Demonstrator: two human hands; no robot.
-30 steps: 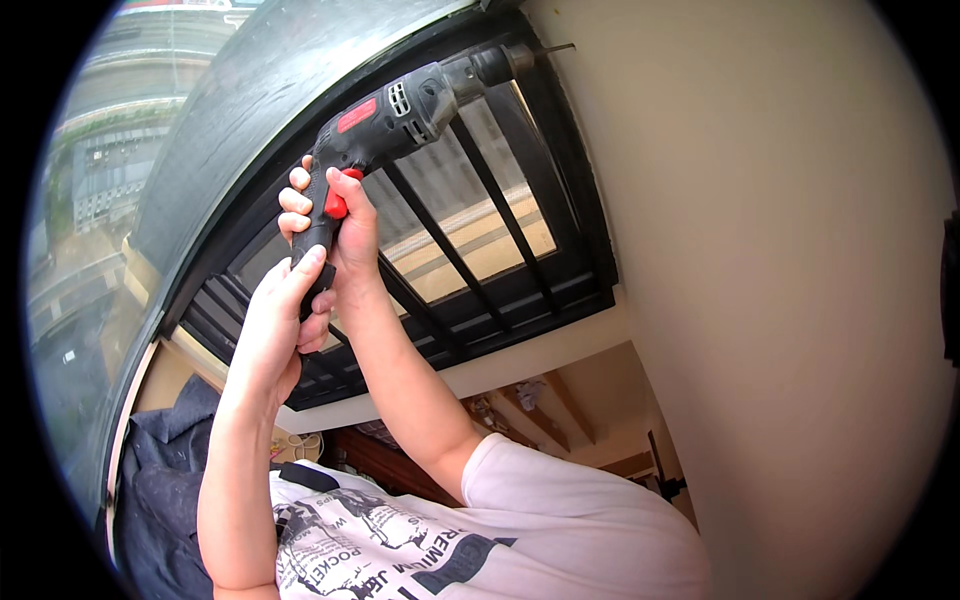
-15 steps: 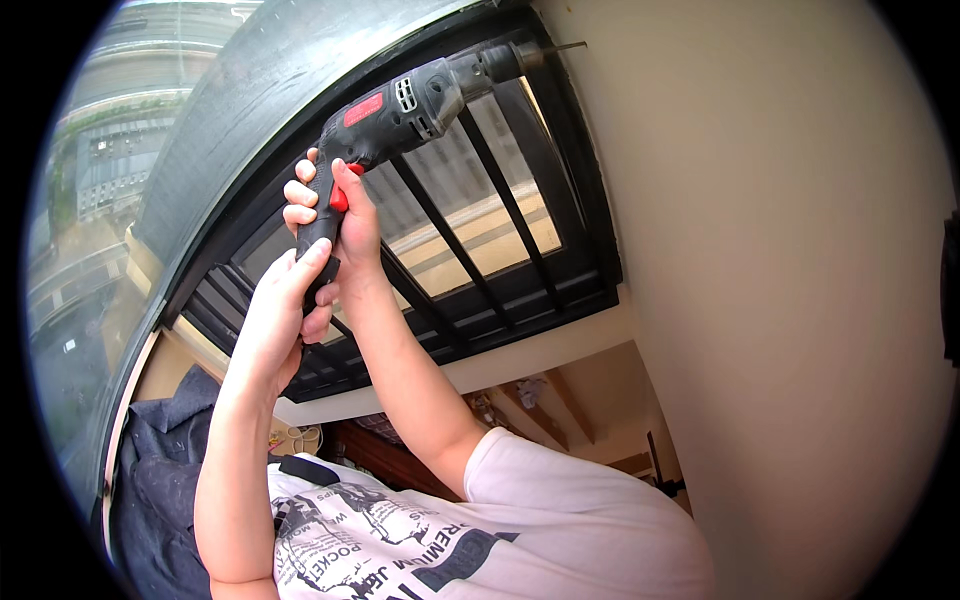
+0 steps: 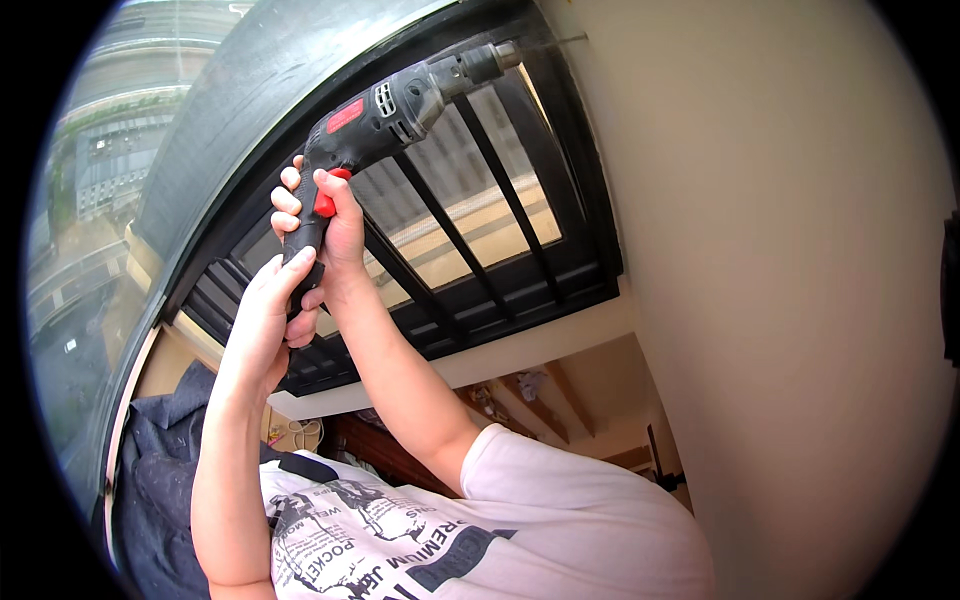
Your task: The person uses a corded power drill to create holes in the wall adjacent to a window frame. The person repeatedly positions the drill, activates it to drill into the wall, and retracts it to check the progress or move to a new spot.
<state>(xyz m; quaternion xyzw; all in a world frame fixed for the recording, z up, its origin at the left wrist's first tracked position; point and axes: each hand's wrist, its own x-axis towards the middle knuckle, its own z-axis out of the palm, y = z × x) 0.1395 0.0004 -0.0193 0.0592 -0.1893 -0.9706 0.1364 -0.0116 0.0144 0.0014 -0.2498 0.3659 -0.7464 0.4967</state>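
Observation:
A black power drill (image 3: 370, 125) with a red label and red trigger slants up to the right across a dark window frame. My right hand (image 3: 340, 230) wraps round its grip, with a digit by the trigger (image 3: 325, 195). Below it, my left hand (image 3: 265, 315) clasps the lower end of the grip, and its thumb lies along it. From the chuck (image 3: 490, 62) a thin bit (image 3: 555, 42) reaches to the beige wall surface. The bit looks blurred, and I cannot tell whether its tip is inside the wall.
A black window grille (image 3: 440, 210) lies behind the drill. Curved glass (image 3: 120, 200) at left shows an outdoor scene. The plain wall (image 3: 780, 300) fills the right side. Dark cloth (image 3: 160, 460) hangs at lower left, with wooden furniture (image 3: 370, 450) behind my arms.
The drill and both my hands have shifted slightly left, away from the wall. More of the bit shows between chuck and wall, and it now looks fainter and blurred.

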